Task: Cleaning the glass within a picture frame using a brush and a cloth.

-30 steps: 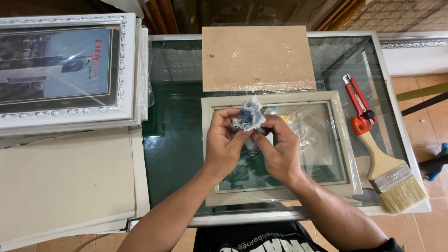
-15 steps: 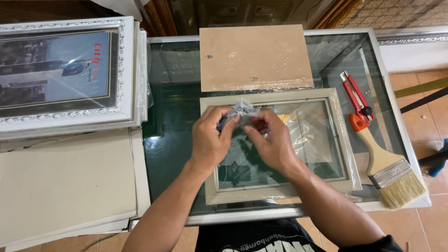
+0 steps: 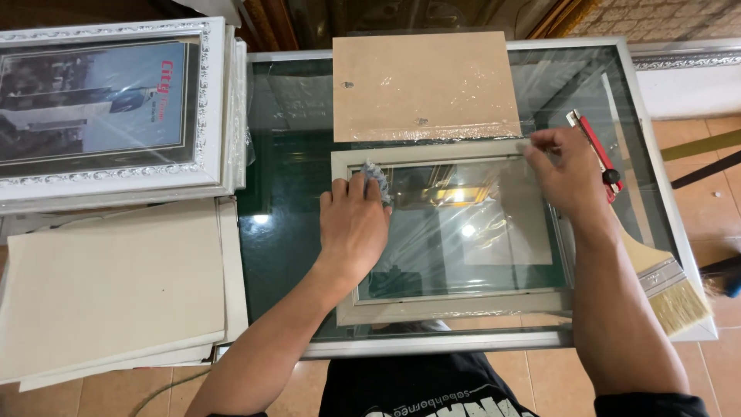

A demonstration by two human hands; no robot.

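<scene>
A pale grey picture frame (image 3: pixel 455 307) with a glass pane lies flat on the glass-topped table (image 3: pixel 285 232). My left hand (image 3: pixel 353 220) presses a small bluish-grey cloth (image 3: pixel 376 174) against the pane near the frame's top left corner. My right hand (image 3: pixel 563 171) rests on the frame's top right corner, fingers curled over the edge. Both forearms reach in from the bottom of the view.
A brown backing board (image 3: pixel 424 85) lies just beyond the frame. A red utility knife (image 3: pixel 594 150) and a wide paintbrush (image 3: pixel 668 282) lie at the right. A framed picture in white moulding (image 3: pixel 116 108) and a stack of cream boards (image 3: pixel 108 286) fill the left.
Both hands held the cloth together above the frame before. Now they have parted: the left pushes the cloth onto the glass at top left, and the right moved to the top right corner.
</scene>
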